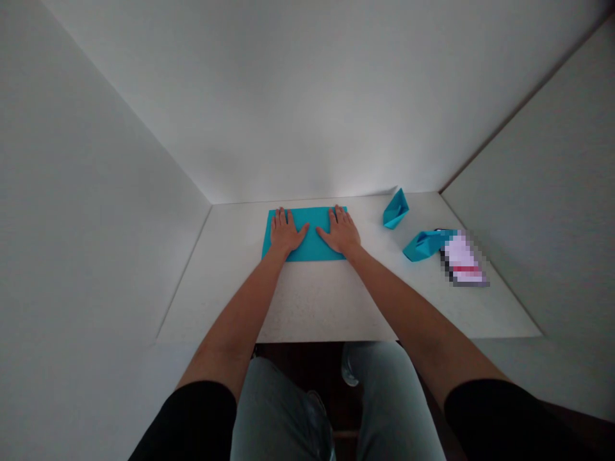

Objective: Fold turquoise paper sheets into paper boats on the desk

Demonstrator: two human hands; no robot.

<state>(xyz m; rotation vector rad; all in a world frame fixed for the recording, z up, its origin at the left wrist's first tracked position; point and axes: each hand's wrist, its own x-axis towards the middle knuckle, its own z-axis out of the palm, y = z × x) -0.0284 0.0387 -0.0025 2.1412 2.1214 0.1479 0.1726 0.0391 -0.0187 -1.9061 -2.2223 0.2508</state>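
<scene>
A blue sheet of paper (312, 246) lies flat on the white table (336, 301), near its far edge. My left hand (285, 232) rests flat on the sheet's left half, fingers stretched out and slightly apart. On the right half lies my right hand (341, 232), also flat with fingers spread. Neither hand holds anything. A strip of bare blue paper shows between the two thumbs.
Two folded blue paper boats sit to the right: one (396, 209) upright near the back wall, another (425, 244) on its side. A blurred phone-like object (462, 261) lies beside the second boat. White walls close in on three sides.
</scene>
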